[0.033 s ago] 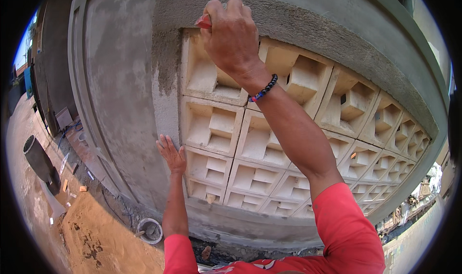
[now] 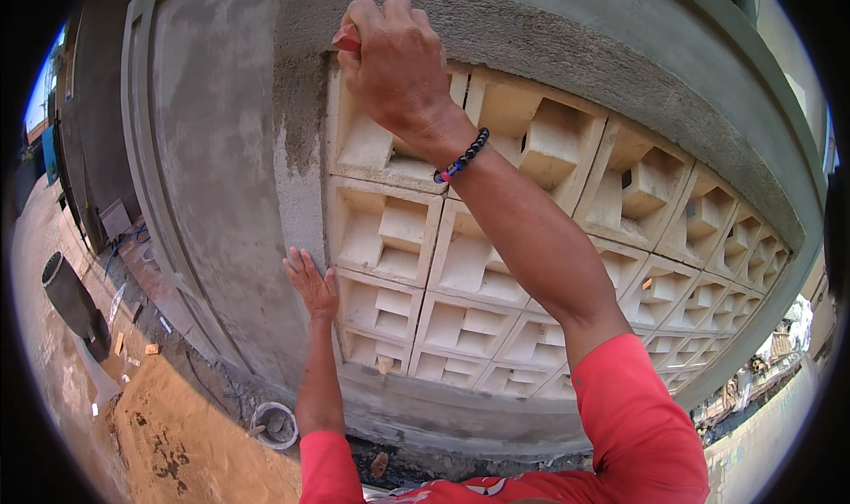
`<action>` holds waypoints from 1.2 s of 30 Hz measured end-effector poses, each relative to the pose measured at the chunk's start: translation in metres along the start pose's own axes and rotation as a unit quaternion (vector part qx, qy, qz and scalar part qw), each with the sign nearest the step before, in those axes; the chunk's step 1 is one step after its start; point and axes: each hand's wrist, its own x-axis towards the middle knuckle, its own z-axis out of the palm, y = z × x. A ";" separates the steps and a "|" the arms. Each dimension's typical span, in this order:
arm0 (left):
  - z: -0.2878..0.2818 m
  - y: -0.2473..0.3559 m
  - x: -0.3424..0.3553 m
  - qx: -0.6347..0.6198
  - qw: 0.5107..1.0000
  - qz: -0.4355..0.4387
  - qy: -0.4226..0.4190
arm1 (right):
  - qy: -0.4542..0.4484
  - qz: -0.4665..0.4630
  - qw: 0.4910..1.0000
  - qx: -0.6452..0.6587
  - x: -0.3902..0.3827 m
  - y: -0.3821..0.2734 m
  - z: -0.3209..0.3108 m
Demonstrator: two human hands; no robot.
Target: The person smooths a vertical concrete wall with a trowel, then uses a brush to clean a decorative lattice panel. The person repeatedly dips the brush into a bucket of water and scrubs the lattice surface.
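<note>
My right hand (image 2: 396,72) is closed around a small red object (image 2: 347,37); most of it is hidden in the fist, so its kind cannot be told. The fist is at the upper left corner of the cream ventilation blocks (image 2: 381,229), by the rough grey plaster band (image 2: 531,39) that frames them. Lower down, my left hand (image 2: 312,287) rests with fingers spread on the paler part of the band's left side, beside the blocks. Nothing shows in it. Darker, damp-looking plaster covers the band's upper left part.
Smoother grey wall (image 2: 208,150) surrounds the band. Below on the ground are a bucket (image 2: 274,426) with grey mix and a tool in it, and a heap of sand (image 2: 168,433). A dark cylinder (image 2: 71,296) stands farther left, near scattered brick bits.
My right hand has shifted slightly left with the red object, toward the corner of the band. My left hand keeps its place on the wall, and the whole view has shifted a little.
</note>
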 end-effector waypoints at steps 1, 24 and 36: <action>-0.001 -0.001 -0.001 0.008 1.000 0.000 -0.002 | -0.003 0.007 0.999 0.036 0.003 0.004 -0.004; -0.048 0.162 -0.138 -0.110 0.968 -0.147 -0.173 | 0.066 0.144 0.917 -0.366 -0.105 0.222 -0.367; 0.007 0.222 -0.387 -0.242 0.736 0.017 -0.632 | 0.030 0.166 0.965 0.199 -0.045 0.190 -0.294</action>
